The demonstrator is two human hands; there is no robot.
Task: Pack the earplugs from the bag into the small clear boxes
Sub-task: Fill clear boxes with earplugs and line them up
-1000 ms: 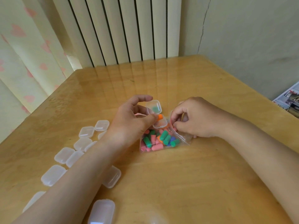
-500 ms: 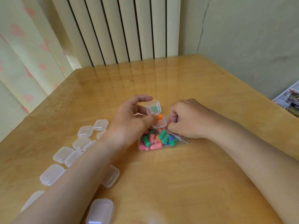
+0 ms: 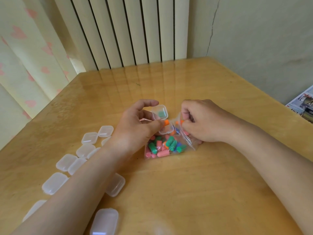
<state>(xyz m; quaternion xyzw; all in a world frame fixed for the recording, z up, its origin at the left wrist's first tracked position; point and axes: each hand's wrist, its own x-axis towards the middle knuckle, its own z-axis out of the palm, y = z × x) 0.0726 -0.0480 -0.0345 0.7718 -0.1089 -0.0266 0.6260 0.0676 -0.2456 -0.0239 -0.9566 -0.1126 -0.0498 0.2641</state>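
Note:
A clear bag (image 3: 169,146) of pink, green, blue and orange earplugs lies mid-table. My left hand (image 3: 135,128) holds a small open clear box (image 3: 166,130) with its lid (image 3: 160,112) raised; an orange earplug (image 3: 166,122) sits under its thumb at the box's rim, and something green shows through the lid. My right hand (image 3: 199,121), fingers curled, is at the bag's mouth pinching another orange earplug (image 3: 181,121) together with the plastic.
Several shut small clear boxes (image 3: 88,138) lie scattered on the left of the wooden table (image 3: 186,192), more near the front edge (image 3: 105,221). Papers (image 3: 303,106) lie off the table's right side. A radiator and wall stand behind.
My right hand has slid up along the bag's mouth, and an orange earplug now shows at its fingertips. My left hand and the open box have stayed put.

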